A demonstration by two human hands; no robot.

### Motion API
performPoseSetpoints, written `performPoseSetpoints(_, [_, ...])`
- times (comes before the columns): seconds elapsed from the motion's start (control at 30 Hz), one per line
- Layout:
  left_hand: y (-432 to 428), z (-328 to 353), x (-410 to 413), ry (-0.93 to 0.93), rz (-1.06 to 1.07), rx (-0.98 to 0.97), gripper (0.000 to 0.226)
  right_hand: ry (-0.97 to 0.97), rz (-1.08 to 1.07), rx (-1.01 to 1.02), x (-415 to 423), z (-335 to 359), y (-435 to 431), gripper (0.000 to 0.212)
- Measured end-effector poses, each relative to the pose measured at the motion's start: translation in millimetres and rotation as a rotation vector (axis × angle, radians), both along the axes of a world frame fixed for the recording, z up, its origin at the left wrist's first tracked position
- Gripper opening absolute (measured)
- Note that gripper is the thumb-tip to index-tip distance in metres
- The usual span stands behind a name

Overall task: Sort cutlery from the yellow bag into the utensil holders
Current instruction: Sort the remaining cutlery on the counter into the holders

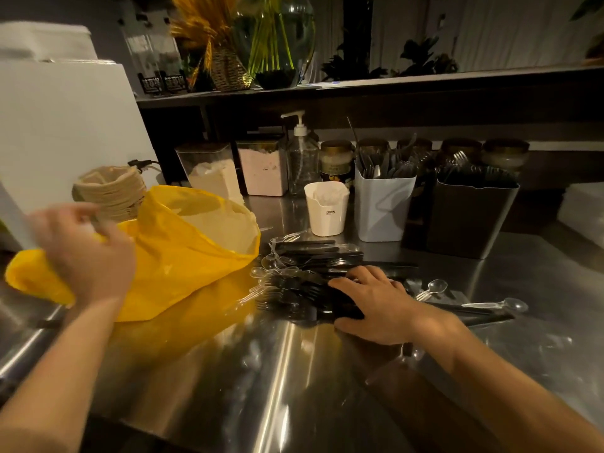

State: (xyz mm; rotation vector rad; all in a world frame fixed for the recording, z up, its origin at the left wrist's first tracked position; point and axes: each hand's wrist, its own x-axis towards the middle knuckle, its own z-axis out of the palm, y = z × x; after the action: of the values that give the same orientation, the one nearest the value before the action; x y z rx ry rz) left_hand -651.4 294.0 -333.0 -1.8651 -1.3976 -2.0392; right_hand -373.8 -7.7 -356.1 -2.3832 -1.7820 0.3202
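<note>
The yellow bag lies on its side on the steel counter, mouth open toward the right. My left hand grips the bag's closed end at the left. A pile of black and clear plastic cutlery lies spilled just right of the bag's mouth. My right hand is curled round a bunch of black cutlery handles in that pile. Behind stand three holders: a small white cup, a grey-white holder with cutlery in it, and a dark holder with forks.
Two clear spoons lie right of my hand. A woven basket sits behind the bag. Powder containers, a pump bottle and jars line the back. A white board stands left.
</note>
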Motion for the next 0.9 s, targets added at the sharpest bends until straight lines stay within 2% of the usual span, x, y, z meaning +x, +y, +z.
performPoseSetpoints(0.03, [-29.2,9.8,20.0,0.164,-0.205,0.027,0.025,0.011,0.010,0.000,0.2,2.9,0.8,0.073])
performPoseSetpoints(0.1, [-85.7,10.6,63.5,0.489,-0.466,0.027,0.012,0.033,0.029,0.038,2.2,8.3,9.1,0.070])
performPoseSetpoints(0.13, [-105.2,1.1,83.2,0.655,-0.567,0.023,0.012,0.044,0.033,0.075,3.1,10.1,15.3,0.064])
performPoseSetpoints(0.2, [-112.5,-25.3,102.9,0.816,-0.668,-0.080,0.012,0.053,0.039,0.164,7.2,11.2,35.0,0.050])
performPoseSetpoints(0.23, [-111.7,-33.5,109.8,0.809,-0.668,-0.147,0.012,0.052,0.045,0.193,9.6,11.2,46.7,0.045])
performPoseSetpoints(0.33, [-96.7,-45.8,122.9,0.607,-0.628,-0.311,0.014,0.056,0.070,0.177,21.9,9.0,97.1,0.029])
performPoseSetpoints(0.4, [-83.6,-48.2,128.0,0.534,-0.555,-0.402,0.017,0.042,0.088,0.153,26.9,8.6,133.9,0.026])
performPoseSetpoints(0.57, [-56.6,-50.9,136.3,0.457,-0.530,-0.588,0.034,0.030,0.043,0.067,26.1,2.8,207.7,0.046])
performPoseSetpoints(0.63, [-48.4,-54.5,139.0,0.423,-0.547,-0.658,0.038,0.040,0.021,0.050,20.7,0.3,229.4,0.048])
performPoseSetpoints(0.77, [-45.0,-55.9,140.2,0.272,-0.559,-0.740,0.036,0.063,0.068,-0.019,11.4,0.5,254.5,0.054])
performPoseSetpoints(0.9, [-43.1,-55.6,140.9,0.132,-0.564,-0.774,0.033,0.036,0.122,-0.143,14.1,-2.0,260.3,0.051])
